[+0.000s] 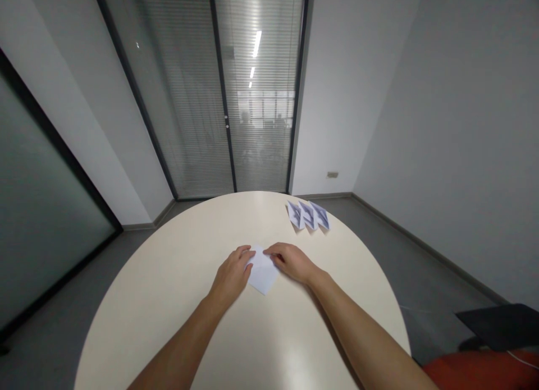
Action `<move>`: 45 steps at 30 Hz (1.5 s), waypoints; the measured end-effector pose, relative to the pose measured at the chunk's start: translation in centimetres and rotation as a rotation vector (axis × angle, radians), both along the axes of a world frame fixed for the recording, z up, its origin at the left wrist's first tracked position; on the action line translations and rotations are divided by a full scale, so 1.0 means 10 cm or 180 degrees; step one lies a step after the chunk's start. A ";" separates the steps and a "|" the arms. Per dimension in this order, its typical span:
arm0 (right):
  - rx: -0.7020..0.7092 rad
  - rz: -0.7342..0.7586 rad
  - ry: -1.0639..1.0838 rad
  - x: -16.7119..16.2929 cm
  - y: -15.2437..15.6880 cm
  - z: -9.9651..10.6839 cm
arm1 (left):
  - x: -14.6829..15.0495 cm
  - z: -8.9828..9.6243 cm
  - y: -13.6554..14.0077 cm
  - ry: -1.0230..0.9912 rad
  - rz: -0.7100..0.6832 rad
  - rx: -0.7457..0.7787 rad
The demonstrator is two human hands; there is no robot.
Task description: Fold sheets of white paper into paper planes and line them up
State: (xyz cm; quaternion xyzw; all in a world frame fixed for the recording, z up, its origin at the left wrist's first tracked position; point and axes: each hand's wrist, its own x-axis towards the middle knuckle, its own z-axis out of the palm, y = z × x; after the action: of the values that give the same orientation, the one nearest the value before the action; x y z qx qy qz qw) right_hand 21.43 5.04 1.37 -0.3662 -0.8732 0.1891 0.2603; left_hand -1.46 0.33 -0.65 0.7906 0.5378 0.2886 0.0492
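A small piece of white folded paper (264, 278) lies on the round table, one corner pointing toward me. My left hand (233, 272) rests at its left edge, fingers stretched out and thumb apart, the tips touching the paper. On the opposite side, my right hand (293, 261) has its index fingertip on the paper's upper part. Its other fingers are curled in, with the thumb close to the right edge. The fingers partly cover both side edges of the paper.
Three folded paper pieces with grey-violet markings (309, 216) stand in an overlapping row near the far right rim of the cream table (177, 266). A dark flat object (501, 325) and something red (467, 372) are at the lower right, beyond the table. Glass panels with blinds (189, 98) stand behind.
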 end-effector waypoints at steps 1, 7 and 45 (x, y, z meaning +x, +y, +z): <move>0.0037 0.0038 -0.0009 0.00 0.00 -0.01 | 0.00 0.02 -0.01 0.0056 0.0007 0.0002; 0.0220 0.0085 -0.0156 -0.02 0.00 -0.03 | 0.01 0.07 -0.01 0.0387 -0.0127 0.0000; -0.0991 -0.0618 0.1473 -0.22 0.03 -0.09 | 0.10 0.21 -0.12 0.0569 0.0175 -0.0121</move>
State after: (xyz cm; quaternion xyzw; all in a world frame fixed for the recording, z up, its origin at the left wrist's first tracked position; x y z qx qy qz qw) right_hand 19.28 5.37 0.45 -0.4306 -0.7119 0.3735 0.4101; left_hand -0.43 -0.91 1.46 0.7971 0.5669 0.2078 0.0081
